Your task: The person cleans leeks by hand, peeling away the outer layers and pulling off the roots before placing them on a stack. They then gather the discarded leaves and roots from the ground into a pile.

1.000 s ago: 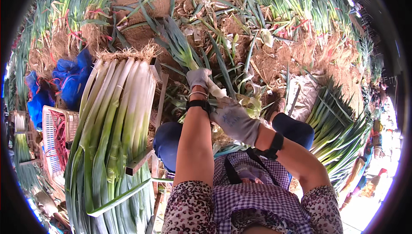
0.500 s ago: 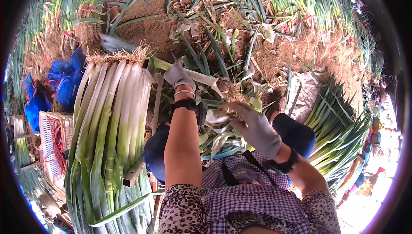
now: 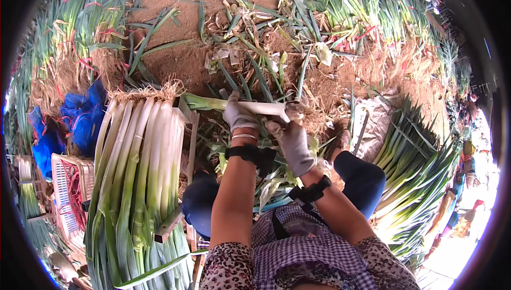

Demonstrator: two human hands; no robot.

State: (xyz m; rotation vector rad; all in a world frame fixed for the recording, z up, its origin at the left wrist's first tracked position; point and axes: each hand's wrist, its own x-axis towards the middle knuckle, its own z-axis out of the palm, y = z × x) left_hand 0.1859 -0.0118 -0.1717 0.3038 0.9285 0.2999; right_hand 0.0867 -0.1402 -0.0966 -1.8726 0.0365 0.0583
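My left hand [image 3: 238, 114], in a grey glove, is closed round the pale stalk of a leek [image 3: 266, 108]. The leek lies crosswise, its green leaves to the left and its shaggy roots to the right. Close to the root end, my gloved right hand [image 3: 294, 149] has its thumb and fingers bent at the stalk's lower edge; whether anything small is pinched there I cannot make out. On my left, a row of cleaned leeks [image 3: 141, 157] lies side by side on a metal-framed stand [image 3: 169, 225], roots at the far end.
Loose leaves and peelings [image 3: 266, 66] litter the soil ahead. A pile of leeks [image 3: 412, 167] lies at my right by a crumpled pale sheet [image 3: 370, 122]. Tied bundles [image 3: 372, 18] stand along the back. Blue bags [image 3: 85, 114] and a white plastic basket [image 3: 66, 194] sit far left.
The leek has turned to lie nearly level. My right hand has moved left and up to its root end, and my left hand has shifted slightly right and down.
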